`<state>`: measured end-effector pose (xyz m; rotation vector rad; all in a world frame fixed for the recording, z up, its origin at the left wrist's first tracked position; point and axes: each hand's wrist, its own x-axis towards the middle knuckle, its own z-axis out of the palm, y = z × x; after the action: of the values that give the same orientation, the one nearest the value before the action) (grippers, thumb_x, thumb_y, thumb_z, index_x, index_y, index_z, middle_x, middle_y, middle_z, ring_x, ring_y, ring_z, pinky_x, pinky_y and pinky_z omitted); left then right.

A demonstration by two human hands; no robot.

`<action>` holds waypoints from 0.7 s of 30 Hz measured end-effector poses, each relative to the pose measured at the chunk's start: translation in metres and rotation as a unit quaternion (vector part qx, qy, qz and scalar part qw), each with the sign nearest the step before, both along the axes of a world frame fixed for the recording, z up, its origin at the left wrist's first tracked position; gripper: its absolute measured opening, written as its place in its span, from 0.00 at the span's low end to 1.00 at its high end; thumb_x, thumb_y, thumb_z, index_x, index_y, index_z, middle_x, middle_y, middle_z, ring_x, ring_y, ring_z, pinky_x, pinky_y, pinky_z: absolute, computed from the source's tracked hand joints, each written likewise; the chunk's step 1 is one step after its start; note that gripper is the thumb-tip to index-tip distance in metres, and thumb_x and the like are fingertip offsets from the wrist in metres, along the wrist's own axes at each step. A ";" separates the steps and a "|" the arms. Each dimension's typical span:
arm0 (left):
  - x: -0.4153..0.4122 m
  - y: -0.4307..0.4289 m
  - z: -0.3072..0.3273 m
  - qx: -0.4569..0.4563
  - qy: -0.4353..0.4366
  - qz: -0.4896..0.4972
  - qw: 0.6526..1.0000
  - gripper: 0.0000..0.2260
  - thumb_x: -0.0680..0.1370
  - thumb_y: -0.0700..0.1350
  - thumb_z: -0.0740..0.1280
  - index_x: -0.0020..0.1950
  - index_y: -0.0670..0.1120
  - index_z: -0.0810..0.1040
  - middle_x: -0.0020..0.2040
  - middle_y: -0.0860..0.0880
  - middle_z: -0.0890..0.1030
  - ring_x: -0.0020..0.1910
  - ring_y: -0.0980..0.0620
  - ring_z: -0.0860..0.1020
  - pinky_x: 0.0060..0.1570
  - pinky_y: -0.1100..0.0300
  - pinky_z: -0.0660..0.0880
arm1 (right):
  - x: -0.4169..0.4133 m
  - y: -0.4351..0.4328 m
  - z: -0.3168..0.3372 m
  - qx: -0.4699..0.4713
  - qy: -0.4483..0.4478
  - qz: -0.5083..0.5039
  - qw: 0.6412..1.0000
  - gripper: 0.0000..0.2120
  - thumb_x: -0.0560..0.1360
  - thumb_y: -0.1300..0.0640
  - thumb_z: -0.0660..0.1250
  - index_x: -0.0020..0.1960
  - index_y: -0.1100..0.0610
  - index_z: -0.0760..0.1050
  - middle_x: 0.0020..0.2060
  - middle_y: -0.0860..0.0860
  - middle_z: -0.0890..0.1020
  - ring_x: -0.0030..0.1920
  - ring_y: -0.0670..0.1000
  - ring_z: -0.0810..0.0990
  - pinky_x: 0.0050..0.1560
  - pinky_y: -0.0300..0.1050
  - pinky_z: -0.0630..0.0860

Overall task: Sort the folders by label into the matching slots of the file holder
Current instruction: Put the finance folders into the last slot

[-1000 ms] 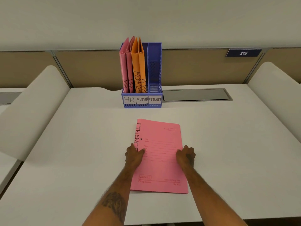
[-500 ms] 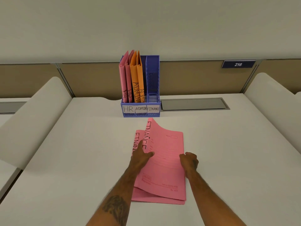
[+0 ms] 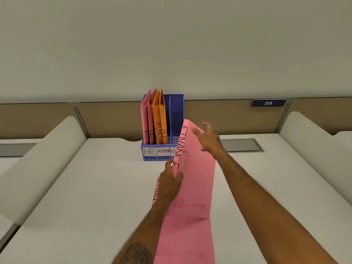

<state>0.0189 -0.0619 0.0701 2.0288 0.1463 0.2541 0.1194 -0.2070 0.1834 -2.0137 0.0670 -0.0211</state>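
A pink folder marked FINANCE [image 3: 196, 168] is raised off the white desk and tilted up toward the blue file holder [image 3: 162, 158]. My left hand [image 3: 169, 180] grips its left spine edge. My right hand [image 3: 208, 140] is at its upper right edge with fingers spread, holding nothing. A second pink FINANCE folder [image 3: 184, 244] lies flat on the desk beneath. In the holder, two pink folders [image 3: 147, 121] stand in the HR slot and two orange ones [image 3: 159, 119] in ADMIN. The rightmost slot [image 3: 176, 115] holds nothing; its label is partly hidden by the raised folder.
Curved white dividers rise on the left [image 3: 38, 159] and right [image 3: 314, 149] of the desk. A grey hatch [image 3: 242, 145] is set into the desk right of the holder. A sign reading 216 [image 3: 268, 103] hangs on the back panel.
The top FINANCE folder went from lying flat to being lifted toward the holder by my left hand. My right hand left the desk and rose to the folder's upper edge.
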 end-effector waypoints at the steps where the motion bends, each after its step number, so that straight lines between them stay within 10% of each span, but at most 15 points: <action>1: 0.001 -0.004 0.005 0.017 -0.020 0.002 1.000 0.21 0.79 0.45 0.66 0.71 0.49 0.64 0.60 0.47 0.82 0.47 0.52 0.83 0.44 0.63 0.81 | 0.006 0.005 0.021 -0.013 -0.019 0.019 1.000 0.35 0.72 0.31 0.64 0.73 0.46 0.60 0.64 0.54 0.74 0.54 0.55 0.78 0.33 0.48 0.82; 3: 0.002 -0.010 0.015 0.051 -0.059 0.013 0.997 0.22 0.80 0.43 0.65 0.72 0.48 0.64 0.63 0.48 0.80 0.48 0.55 0.81 0.39 0.73 0.77 | 0.013 0.009 0.056 -0.059 -0.047 0.035 0.997 0.33 0.72 0.31 0.63 0.70 0.47 0.61 0.58 0.54 0.78 0.49 0.55 0.81 0.30 0.45 0.80; 13: -0.006 -0.025 0.035 0.148 -0.196 0.093 0.965 0.20 0.80 0.43 0.64 0.72 0.44 0.69 0.65 0.46 0.79 0.51 0.47 0.83 0.46 0.52 0.83 | 0.015 0.017 0.124 -0.191 -0.076 -0.016 0.979 0.20 0.74 0.41 0.67 0.40 0.59 0.75 0.34 0.54 0.84 0.29 0.50 0.82 0.29 0.41 0.79; 21: -0.009 -0.031 0.035 0.177 -0.267 0.111 0.941 0.23 0.76 0.40 0.71 0.70 0.44 0.69 0.59 0.44 0.82 0.47 0.49 0.84 0.38 0.58 0.82 | 0.006 0.021 0.136 -0.199 -0.028 -0.002 0.980 0.16 0.76 0.47 0.66 0.38 0.59 0.72 0.29 0.53 0.81 0.20 0.49 0.79 0.16 0.34 0.68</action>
<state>0.0098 -0.0929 0.1053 2.2152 -0.0158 1.0244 0.1253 -0.1859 0.3193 -2.4110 0.0336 -0.1006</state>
